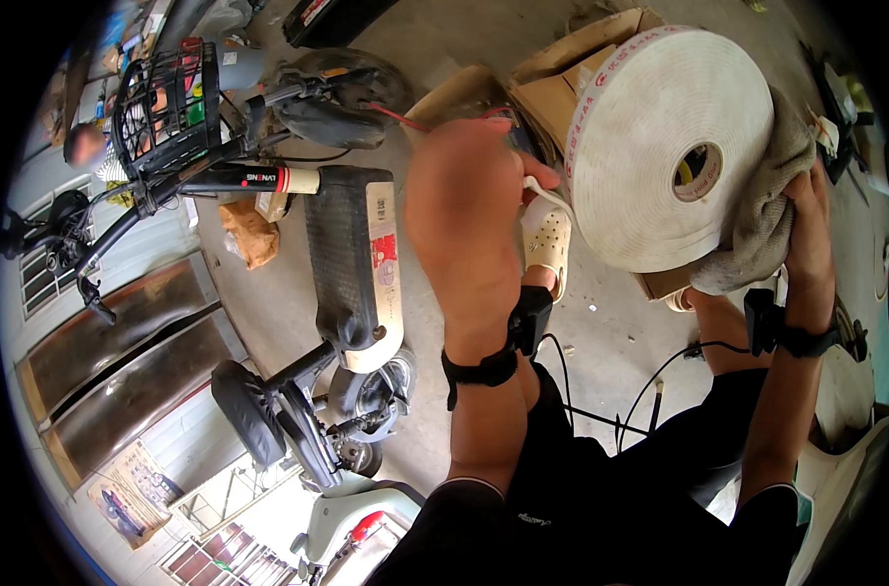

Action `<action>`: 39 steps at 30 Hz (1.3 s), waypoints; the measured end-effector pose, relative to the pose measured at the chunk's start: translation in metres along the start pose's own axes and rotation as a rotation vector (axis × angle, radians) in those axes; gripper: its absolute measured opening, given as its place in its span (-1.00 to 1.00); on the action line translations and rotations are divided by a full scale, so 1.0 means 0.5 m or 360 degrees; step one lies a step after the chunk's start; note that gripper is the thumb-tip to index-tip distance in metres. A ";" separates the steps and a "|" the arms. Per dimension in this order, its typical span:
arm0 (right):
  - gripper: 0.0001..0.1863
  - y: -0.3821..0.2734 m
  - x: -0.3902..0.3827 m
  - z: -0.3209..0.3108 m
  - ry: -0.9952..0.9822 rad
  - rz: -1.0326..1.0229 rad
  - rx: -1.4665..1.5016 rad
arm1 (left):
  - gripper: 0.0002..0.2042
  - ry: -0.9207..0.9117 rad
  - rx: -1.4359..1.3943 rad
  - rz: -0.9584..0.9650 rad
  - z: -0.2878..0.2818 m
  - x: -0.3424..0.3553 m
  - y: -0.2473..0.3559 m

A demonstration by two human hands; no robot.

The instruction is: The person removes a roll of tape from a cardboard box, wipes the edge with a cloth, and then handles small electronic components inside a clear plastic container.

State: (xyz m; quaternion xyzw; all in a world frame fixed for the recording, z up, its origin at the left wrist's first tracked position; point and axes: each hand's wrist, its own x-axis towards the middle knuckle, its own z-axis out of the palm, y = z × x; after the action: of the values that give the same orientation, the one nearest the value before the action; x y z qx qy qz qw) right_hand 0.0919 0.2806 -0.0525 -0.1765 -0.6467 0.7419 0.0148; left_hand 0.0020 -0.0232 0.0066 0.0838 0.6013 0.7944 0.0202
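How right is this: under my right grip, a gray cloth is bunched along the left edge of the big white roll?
Wrong edge: the head view shows the gray cloth under your right grip bunched along the right edge of the big white roll.

the big roll (644,146) has a matt white face, paper-like and faintly ridged; its loose strip (556,196) looks matt too. the grey cloth (762,217) is coarse and rough. the box (552,103) is dull brown cardboard, the clog (552,239) smooth plastic. the scooter deck (345,249) is textured black plastic, its seat (247,412) leather-like with a soft sheen. 2 brown panels (112,322) look glossy, the floor (278,308) dull concrete.
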 end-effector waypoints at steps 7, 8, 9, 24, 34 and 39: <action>-0.46 0.015 -0.004 0.025 0.0243 -0.0020 0.0135 | -0.67 -0.0122 -0.0033 -0.0067 -0.011 0.003 -0.003; -0.44 0.038 0.000 -0.008 0.0200 -0.0023 0.0197 | -0.65 -0.0167 -0.0115 -0.0115 -0.004 0.009 -0.001; -0.44 0.038 0.002 -0.012 0.0195 -0.0053 0.0251 | -0.63 -0.0216 -0.0185 -0.0172 0.005 0.011 -0.004; -0.49 0.032 0.004 0.004 0.0271 -0.0121 0.0353 | -0.46 -0.0625 -0.0667 -0.0644 0.003 -0.025 -0.012; -0.51 0.035 0.003 0.011 0.0225 -0.0119 0.0351 | -0.19 -0.0651 -0.0977 -0.0858 0.042 -0.022 0.001; -0.53 0.038 0.005 0.010 0.0214 -0.0025 0.0264 | -0.16 -0.0838 -0.0755 -0.0747 0.042 -0.015 -0.002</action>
State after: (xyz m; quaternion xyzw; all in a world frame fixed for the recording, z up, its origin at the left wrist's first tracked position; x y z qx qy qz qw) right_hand 0.0919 0.2732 -0.0707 -0.2190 -0.5820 0.7792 0.0786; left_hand 0.0125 -0.0038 0.0106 0.1375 0.3789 0.8361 0.3721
